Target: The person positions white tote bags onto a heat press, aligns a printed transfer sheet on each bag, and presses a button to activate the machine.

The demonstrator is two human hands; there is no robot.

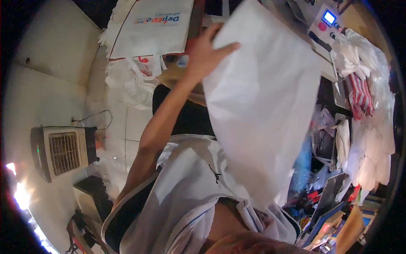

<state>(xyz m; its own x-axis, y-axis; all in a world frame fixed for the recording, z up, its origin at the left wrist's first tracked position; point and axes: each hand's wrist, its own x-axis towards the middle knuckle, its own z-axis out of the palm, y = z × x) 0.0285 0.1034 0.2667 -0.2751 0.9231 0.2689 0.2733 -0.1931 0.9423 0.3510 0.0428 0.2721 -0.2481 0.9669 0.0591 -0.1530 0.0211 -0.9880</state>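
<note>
A large blank white sheet of cloth-like material (266, 80), perhaps an unprinted bag, hangs raised in front of me and slants down to my chest. My left hand (207, 55) is at its upper left edge, the thumb lying over the front and the other fingers going partly behind the edge. My right hand does not show; the sheet covers much of that side. Beyond my left hand lies a flat white bag (158, 36) with a printed blue and orange mark, on a pile of similar white material (127, 84).
At the upper right stands a machine with a lit blue screen and a red button (322, 26). Bundled white bags (368, 139) and a red-striped cloth (359, 95) hang at the right. A cluttered shelf (334, 220) is below them. A grilled unit (63, 152) sits by the left wall.
</note>
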